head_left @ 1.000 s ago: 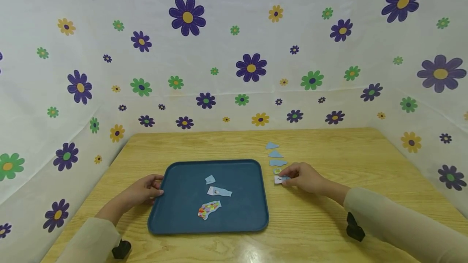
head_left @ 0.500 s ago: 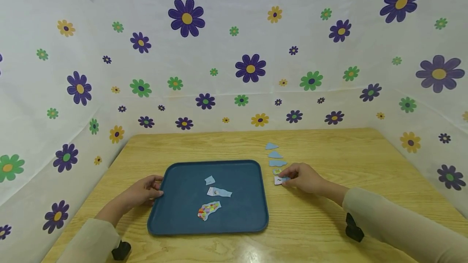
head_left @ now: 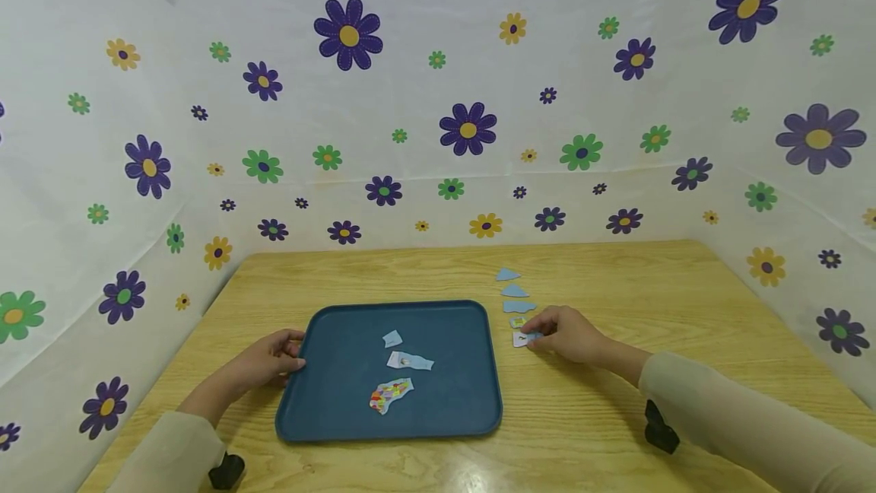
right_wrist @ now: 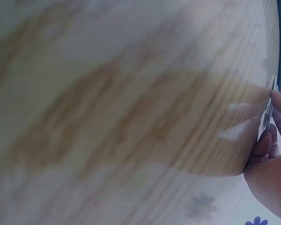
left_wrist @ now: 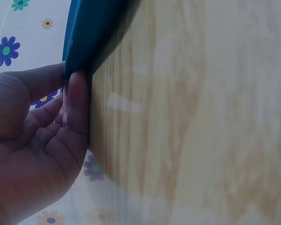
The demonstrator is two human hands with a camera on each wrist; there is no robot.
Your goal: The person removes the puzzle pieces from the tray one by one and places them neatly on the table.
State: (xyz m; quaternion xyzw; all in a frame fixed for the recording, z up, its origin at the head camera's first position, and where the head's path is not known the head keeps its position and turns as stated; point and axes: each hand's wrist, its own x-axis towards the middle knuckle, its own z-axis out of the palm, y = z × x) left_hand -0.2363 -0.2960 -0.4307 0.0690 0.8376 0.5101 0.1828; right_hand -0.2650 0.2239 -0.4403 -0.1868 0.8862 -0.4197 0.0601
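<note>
In the head view my left hand point(head_left: 263, 365) grips the left rim of a dark blue tray point(head_left: 452, 402), which lies on the table. The left wrist view has the thumb and fingers of that hand point(left_wrist: 47, 126) pinching the tray's edge point(left_wrist: 86, 35). To the right of the tray, my right hand point(head_left: 571, 335) pinches a small white and light-blue puzzle piece point(head_left: 520, 338) at table level, its right part hidden by the fingers. A small light-blue piece point(head_left: 392, 339), a longer pale piece point(head_left: 411, 361) and a multicoloured piece point(head_left: 391, 395) lie apart on the tray.
Above my right hand, a column of pieces runs away on the wooden table point(head_left: 602, 424): one with a yellow-green print point(head_left: 517, 322), a wavy blue one point(head_left: 519, 306), and two pointed blue ones point(head_left: 515, 291). A flower-patterned cloth point(head_left: 411, 97) encloses the back and sides.
Both hands, the tray and the pieces keep their places. Only the head view has shifted very slightly.
</note>
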